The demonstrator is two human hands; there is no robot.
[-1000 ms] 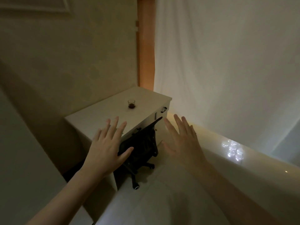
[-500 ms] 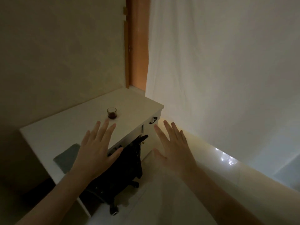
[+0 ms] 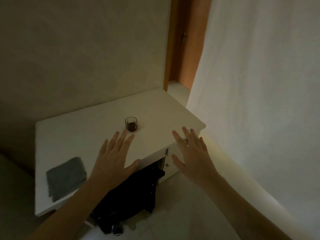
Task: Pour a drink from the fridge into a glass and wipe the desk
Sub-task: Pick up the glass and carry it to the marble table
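Dim room. Both hands held out flat, palms down, fingers spread, holding nothing. Left hand point(image 3: 113, 159) above the table point(image 3: 90, 125) front; right hand point(image 3: 192, 153) over its right front corner. Glass point(image 3: 131, 124) upright mid-table, dark drink in the bottom, just ahead of the left fingertips; pouring looks done. Grey cloth point(image 3: 65, 177) lies flat near the table's front-left corner, left of and nearer than the left hand, long axis running roughly front to back. Left hand is closer; wiping likely starts with a reach left and back for the cloth. Black chair point(image 3: 131, 201) tucked under the table
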